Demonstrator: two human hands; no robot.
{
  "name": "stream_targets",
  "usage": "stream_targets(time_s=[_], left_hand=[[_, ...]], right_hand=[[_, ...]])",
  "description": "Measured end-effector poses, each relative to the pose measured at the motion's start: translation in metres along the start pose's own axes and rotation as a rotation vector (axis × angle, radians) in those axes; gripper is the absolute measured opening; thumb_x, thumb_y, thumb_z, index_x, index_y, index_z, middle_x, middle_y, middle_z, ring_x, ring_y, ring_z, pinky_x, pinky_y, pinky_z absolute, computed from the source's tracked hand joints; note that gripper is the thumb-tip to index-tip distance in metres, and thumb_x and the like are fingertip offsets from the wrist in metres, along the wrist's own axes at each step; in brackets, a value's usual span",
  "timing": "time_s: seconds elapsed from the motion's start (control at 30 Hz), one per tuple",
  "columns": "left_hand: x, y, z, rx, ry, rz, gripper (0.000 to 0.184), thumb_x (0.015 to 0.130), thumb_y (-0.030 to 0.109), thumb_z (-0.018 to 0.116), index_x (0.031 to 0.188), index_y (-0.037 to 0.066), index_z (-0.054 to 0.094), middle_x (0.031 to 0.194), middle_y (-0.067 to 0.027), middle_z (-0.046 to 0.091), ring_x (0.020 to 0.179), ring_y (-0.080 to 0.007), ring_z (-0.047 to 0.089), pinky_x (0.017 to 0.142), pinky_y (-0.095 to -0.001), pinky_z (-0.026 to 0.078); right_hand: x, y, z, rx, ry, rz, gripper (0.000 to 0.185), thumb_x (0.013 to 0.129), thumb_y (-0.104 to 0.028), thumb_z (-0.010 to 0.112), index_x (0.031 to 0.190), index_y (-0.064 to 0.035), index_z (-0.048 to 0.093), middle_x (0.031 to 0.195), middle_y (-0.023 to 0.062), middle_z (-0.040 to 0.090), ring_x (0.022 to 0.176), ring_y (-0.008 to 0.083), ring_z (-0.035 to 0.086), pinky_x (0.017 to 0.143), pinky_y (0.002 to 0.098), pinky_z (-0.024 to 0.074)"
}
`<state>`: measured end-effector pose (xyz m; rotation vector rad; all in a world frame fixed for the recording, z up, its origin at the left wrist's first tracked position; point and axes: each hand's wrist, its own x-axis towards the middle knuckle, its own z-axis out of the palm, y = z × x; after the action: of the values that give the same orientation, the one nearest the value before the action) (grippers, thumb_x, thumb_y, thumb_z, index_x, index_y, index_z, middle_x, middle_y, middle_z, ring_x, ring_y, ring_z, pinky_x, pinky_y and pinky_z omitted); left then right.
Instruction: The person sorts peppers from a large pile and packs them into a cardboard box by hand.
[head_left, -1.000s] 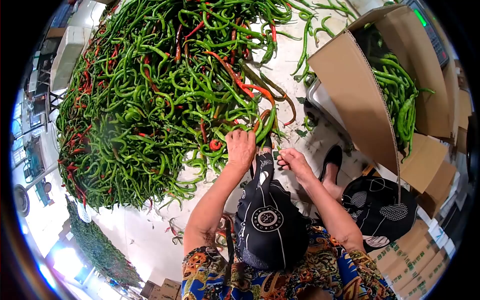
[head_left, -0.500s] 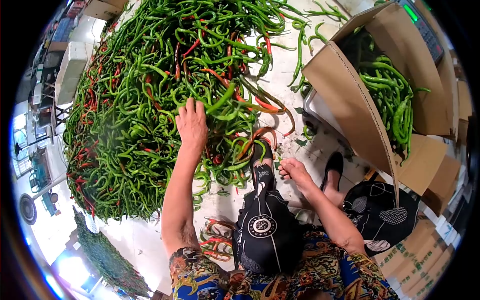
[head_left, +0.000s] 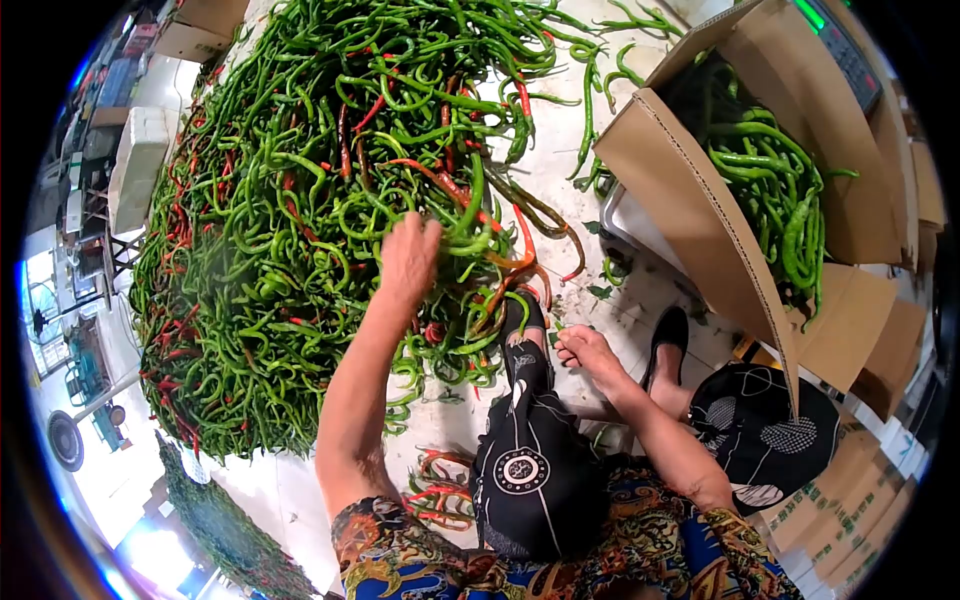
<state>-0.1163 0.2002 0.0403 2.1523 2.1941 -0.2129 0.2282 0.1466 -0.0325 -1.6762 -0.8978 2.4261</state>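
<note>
My left hand (head_left: 408,262) reaches over the right part of a large heap of green and red chili peppers (head_left: 260,220). Its fingers are bent around green peppers at the heap's surface, and a green pepper (head_left: 473,205) stands up just to the right of the fingertips. Over my lap and to the right of my knee, my right hand (head_left: 588,350) is closed, with thumb and fingers together; a small dark green bit shows at its fingertips, too small to name. Long red and brown peppers (head_left: 525,250) lie between the two hands, at the heap's edge.
An open cardboard box (head_left: 700,210) holding green peppers stands at the right on a metal scale, with a lit display (head_left: 812,14) behind. A small pile of red peppers (head_left: 440,490) lies on the floor beside my leg. Flattened cartons (head_left: 850,500) are at the lower right.
My left hand has moved from beside my knee up and left onto the heap, then slightly right among green peppers. My right hand has stayed nearly still, closed.
</note>
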Motion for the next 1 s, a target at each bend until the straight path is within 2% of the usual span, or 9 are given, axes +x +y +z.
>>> stream_targets(time_s=[0.03,0.13,0.27,0.47,0.6,0.67,0.73,0.87,1.0], left_hand=[[-0.004,0.010,-0.004,-0.126,0.012,0.033,0.023,0.073,0.005,0.061,0.094,0.009,0.051,0.090,-0.0113,0.047,0.081,-0.0291,0.059,0.064,-0.0418,0.052],[-0.008,0.030,-0.017,-0.238,-0.181,0.125,0.023,0.074,0.001,0.059,0.095,0.007,0.051,0.092,-0.0137,0.047,0.080,-0.0313,0.061,0.064,-0.0413,0.052],[0.007,0.020,0.018,-0.086,0.018,0.183,0.018,0.077,0.004,0.056,0.094,0.006,0.053,0.086,-0.0128,0.051,0.074,-0.0290,0.062,0.061,-0.0397,0.053],[0.038,0.023,0.053,0.011,-0.047,0.129,0.012,0.079,0.011,0.056,0.090,0.010,0.061,0.093,-0.0103,0.052,0.091,-0.0266,0.055,0.074,-0.0389,0.047],[0.033,0.018,0.041,-0.031,-0.052,0.265,0.017,0.077,0.008,0.056,0.091,0.012,0.063,0.101,-0.0088,0.049,0.101,-0.0274,0.048,0.080,-0.0377,0.041],[0.031,0.018,0.028,-0.094,-0.012,0.382,0.020,0.076,0.009,0.058,0.095,0.013,0.059,0.096,-0.0087,0.050,0.096,-0.0279,0.052,0.080,-0.0369,0.040],[0.024,0.018,0.011,-0.242,-0.171,0.430,0.025,0.074,0.010,0.060,0.099,0.014,0.055,0.091,-0.0081,0.051,0.084,-0.0286,0.057,0.076,-0.0378,0.043],[0.041,0.030,-0.054,-0.568,-0.254,0.346,0.039,0.064,0.004,0.068,0.102,0.006,0.058,0.086,-0.0179,0.061,0.078,-0.0398,0.061,0.069,-0.0456,0.051],[0.088,0.036,-0.026,-0.200,-0.256,0.137,0.018,0.074,0.009,0.065,0.092,0.010,0.066,0.087,-0.0137,0.061,0.079,-0.0347,0.065,0.067,-0.0465,0.053]], right_hand=[[0.000,0.000,-0.001,0.014,0.004,-0.021,0.035,0.092,-0.034,0.057,0.110,-0.0050,0.059,0.095,0.0043,0.064,0.083,0.0116,0.058,0.071,0.0261,0.0469],[-0.002,0.004,0.000,0.039,0.007,-0.037,0.036,0.091,-0.036,0.058,0.110,-0.0057,0.059,0.093,0.0033,0.063,0.083,0.0111,0.058,0.070,0.0259,0.0467],[0.001,0.007,-0.004,0.016,0.029,0.028,0.037,0.089,-0.035,0.059,0.111,-0.0051,0.059,0.095,0.0028,0.062,0.084,0.0107,0.059,0.071,0.0257,0.0473],[0.001,0.004,-0.007,0.046,0.054,0.023,0.036,0.090,-0.030,0.057,0.114,-0.0037,0.057,0.099,0.0057,0.064,0.086,0.0120,0.059,0.074,0.0254,0.0471],[0.000,0.003,-0.006,0.052,0.046,0.025,0.037,0.091,-0.030,0.056,0.116,-0.0029,0.056,0.101,0.0067,0.063,0.086,0.0127,0.059,0.076,0.0257,0.0473],[-0.002,0.000,-0.011,0.062,0.045,0.007,0.038,0.091,-0.031,0.056,0.116,-0.0029,0.056,0.102,0.0067,0.063,0.087,0.0129,0.059,0.076,0.0260,0.0473],[-0.004,0.001,-0.010,0.088,0.025,-0.008,0.039,0.091,-0.032,0.056,0.116,-0.0029,0.056,0.103,0.0067,0.063,0.087,0.0131,0.059,0.076,0.0265,0.0473],[0.004,0.012,-0.016,0.068,0.036,0.030,0.041,0.091,-0.035,0.057,0.117,-0.0034,0.055,0.102,0.0071,0.062,0.087,0.0137,0.059,0.077,0.0273,0.0473],[0.005,0.013,-0.018,0.066,0.038,0.043,0.042,0.091,-0.037,0.057,0.118,-0.0039,0.055,0.103,0.0078,0.062,0.088,0.0142,0.060,0.077,0.0276,0.0473]])
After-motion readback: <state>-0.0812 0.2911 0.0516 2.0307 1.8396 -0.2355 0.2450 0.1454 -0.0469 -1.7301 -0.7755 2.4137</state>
